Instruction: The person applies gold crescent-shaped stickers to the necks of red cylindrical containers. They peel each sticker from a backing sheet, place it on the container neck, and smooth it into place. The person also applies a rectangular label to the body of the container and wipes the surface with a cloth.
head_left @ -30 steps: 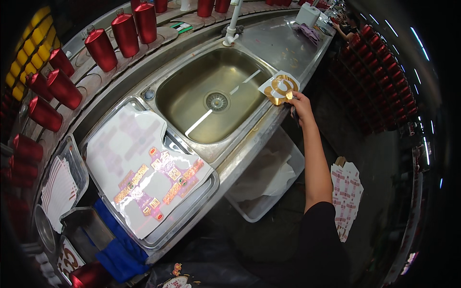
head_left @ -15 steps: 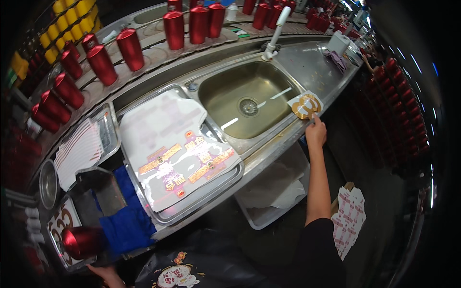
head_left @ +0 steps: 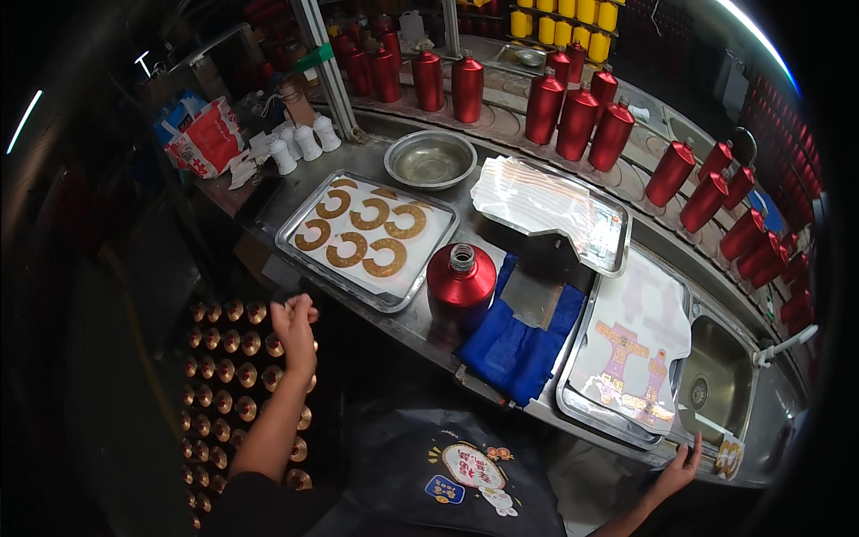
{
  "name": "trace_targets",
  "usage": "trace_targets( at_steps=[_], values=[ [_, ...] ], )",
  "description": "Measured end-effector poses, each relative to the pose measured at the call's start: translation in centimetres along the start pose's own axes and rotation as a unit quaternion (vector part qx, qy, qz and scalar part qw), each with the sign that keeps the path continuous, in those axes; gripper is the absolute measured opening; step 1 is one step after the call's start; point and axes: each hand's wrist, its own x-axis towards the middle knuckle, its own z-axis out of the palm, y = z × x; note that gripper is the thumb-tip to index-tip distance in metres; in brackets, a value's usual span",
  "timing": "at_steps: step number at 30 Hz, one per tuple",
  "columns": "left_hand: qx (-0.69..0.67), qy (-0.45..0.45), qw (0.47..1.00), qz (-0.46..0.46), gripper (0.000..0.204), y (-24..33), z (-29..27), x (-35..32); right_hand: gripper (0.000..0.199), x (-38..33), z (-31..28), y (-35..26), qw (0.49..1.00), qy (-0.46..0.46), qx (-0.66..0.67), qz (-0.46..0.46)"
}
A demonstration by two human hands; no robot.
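Near the metal tray (head_left: 380,304), the left hand (head_left: 294,327) curls, whether around anything I can't tell; the right hand (head_left: 677,470), fingers apart, is near the gold-patterned sheet (head_left: 729,456) by the sink (head_left: 716,358). Gold rings (head_left: 400,259) lie flat, probably against creasing; 1 red bottle (head_left: 461,286) stands upright, presumably for reach.

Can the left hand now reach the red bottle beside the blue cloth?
Probably yes: the red bottle stands on the near part of the counter, with nothing visible blocking the left hand.

The left forearm (head_left: 276,419) partly hides the rows of gold domed pieces (head_left: 231,341)
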Motion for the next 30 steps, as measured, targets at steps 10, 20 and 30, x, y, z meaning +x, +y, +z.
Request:
trace_targets(
  at_steps=[10,20,30],
  values=[
    [0.565,-0.148,0.805,0.106,0.043,-0.5,4.6,10.8,0.041,-4.2,11.0,-11.0,0.99,-0.077,0.109,-0.05],
    [0.58,-0.191,0.791,0.004,0.048,0.3,3.8,13.2,0.043,-7.0,14.3,-14.3,0.992,-0.106,0.073,-0.006],
    [0.647,-0.176,0.741,-0.025,0.057,0.7,5.8,12.8,0.043,-5.3,16.0,-15.8,0.988,-0.146,0.055,-0.007]
  ],
)
